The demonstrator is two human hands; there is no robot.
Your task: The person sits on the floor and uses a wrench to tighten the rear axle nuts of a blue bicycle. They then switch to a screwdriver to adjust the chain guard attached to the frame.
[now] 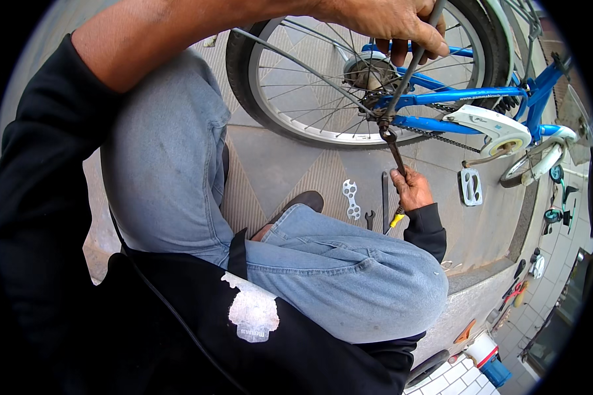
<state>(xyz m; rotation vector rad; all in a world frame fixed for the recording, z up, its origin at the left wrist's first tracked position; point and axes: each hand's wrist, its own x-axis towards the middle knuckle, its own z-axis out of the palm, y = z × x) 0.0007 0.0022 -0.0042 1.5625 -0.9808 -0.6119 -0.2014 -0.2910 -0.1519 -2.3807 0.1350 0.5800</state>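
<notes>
My left hand (392, 26) is closed around a grey metal strut (412, 76) that runs down to the rear axle of a blue bicycle (468, 99). My right hand (412, 189) grips a dark wrench (395, 151), whose upper end sits at the axle nut (384, 122). The spoked rear wheel (303, 85) is beside both hands. On the floor next to my right hand lie a silver multi-hole bicycle wrench (351, 199), a small open-ended spanner (369, 219), a long flat dark bar (385, 197) and a yellow-handled screwdriver (396, 220).
A white chain guard (487, 122) and a pedal (470, 187) stick out to the right of the wheel. My bent knees in jeans (349, 276) are close below the tools. Farther right are a low ledge (468, 289), pliers (515, 293) and a blue-and-white container (491, 359).
</notes>
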